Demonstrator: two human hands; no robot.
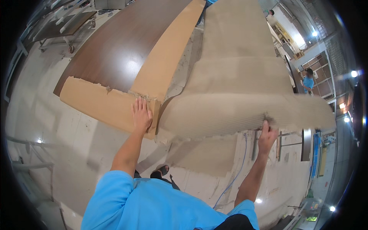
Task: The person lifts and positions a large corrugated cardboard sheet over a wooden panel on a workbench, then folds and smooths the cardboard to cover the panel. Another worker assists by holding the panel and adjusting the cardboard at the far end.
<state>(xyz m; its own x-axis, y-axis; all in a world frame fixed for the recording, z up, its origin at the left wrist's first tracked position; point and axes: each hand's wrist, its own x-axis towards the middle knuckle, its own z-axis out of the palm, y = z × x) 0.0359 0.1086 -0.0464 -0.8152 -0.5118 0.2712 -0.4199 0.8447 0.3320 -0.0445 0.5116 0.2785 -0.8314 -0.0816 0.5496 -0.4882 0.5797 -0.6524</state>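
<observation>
A large dark brown wood panel (115, 50) lies at the left, with tan cardboard (96, 96) wrapped over its near end and another strip along its right side. My left hand (142, 115) rests flat on the cardboard at the panel's near right corner, fingers stretched out. To the right spreads a long sheet of corrugated cardboard (237, 76), its ribbed face showing and its near edge ragged. My right hand (267, 134) grips that near edge, the fingers partly hidden by the sheet.
A wheeled rack (65, 28) with dark boards stands at the far left. A blue hose (237, 172) runs over the floor under the sheet. A brown cardboard piece (205, 153) lies on the floor. At the right, a person in blue (308, 81) stands beside a dark panel (294, 74).
</observation>
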